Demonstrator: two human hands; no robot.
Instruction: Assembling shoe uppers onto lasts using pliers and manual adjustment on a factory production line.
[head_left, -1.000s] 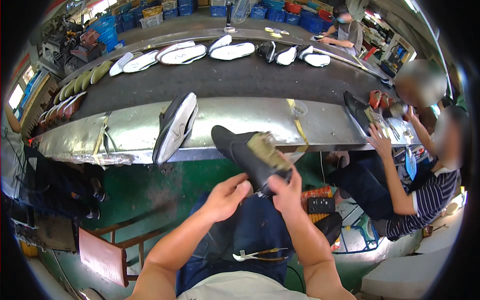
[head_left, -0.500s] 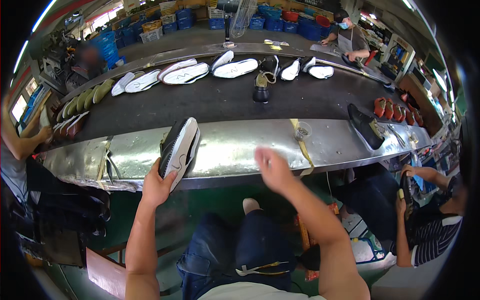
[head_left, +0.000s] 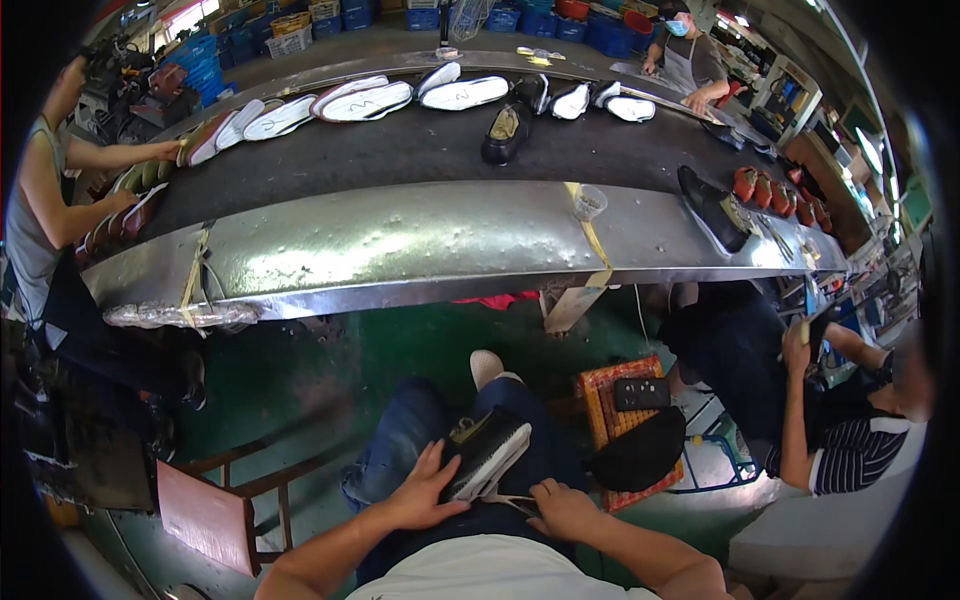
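A black shoe (head_left: 488,450) with a white sole edge rests on my lap, toe pointing away to the right. My left hand (head_left: 425,490) lies against its near left side, fingers spread along the upper and holding it down. By the shoe's near end, my right hand (head_left: 566,508) has its fingers closed on a slim pale tool (head_left: 512,498); its exact kind is too small to make out. The tool's tip reaches to the shoe's sole edge.
Ahead runs a dark conveyor (head_left: 380,150) bearing several shoes, with a metal ledge (head_left: 360,245) along its near side. A clear cup (head_left: 590,203) and a black shoe (head_left: 715,212) stand on the ledge. Nearby are a wooden chair (head_left: 205,515), a patterned stool (head_left: 600,390) and co-workers.
The black shoe has come down from over the ledge onto my lap, still in my left hand. My right hand has dropped to my lap and taken hold of the slim tool there.
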